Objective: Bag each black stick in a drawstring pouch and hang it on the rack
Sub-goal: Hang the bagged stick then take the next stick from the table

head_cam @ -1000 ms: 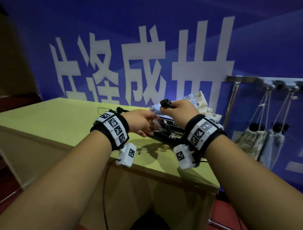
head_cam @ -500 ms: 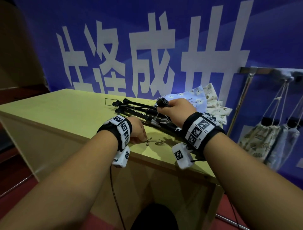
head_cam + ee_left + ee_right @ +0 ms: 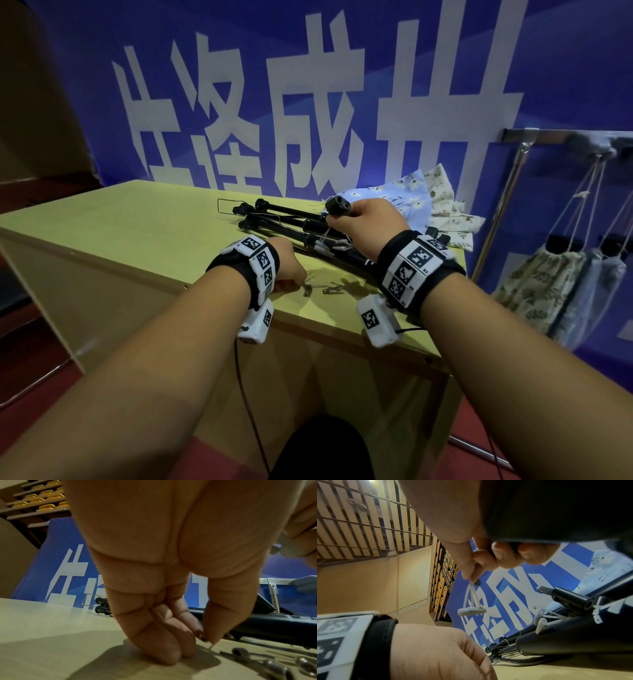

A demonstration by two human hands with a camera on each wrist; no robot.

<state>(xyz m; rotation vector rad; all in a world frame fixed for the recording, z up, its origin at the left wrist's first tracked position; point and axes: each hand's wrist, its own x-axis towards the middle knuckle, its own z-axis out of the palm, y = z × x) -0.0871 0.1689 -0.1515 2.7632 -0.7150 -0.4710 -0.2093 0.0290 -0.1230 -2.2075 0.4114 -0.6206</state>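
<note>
Your right hand (image 3: 368,224) grips a black stick (image 3: 337,206) above the pile of black sticks (image 3: 291,226) on the yellow-green table (image 3: 137,233); your left hand (image 3: 287,265), since pulled back, pinches a small metal clip (image 3: 307,290). Before the blue banner (image 3: 342,85), loose pouches (image 3: 435,202) lie behind; filled pouches (image 3: 534,294) hang on the rack (image 3: 548,135)

The right hand (image 3: 371,226) hides most of the black stick (image 3: 337,206) it grips; only 1 end shows. The left hand (image 3: 287,265) covers its own fingertips. At the right edge, the rack (image 3: 548,135) and hanging pouches (image 3: 534,284) are cut off.
</note>
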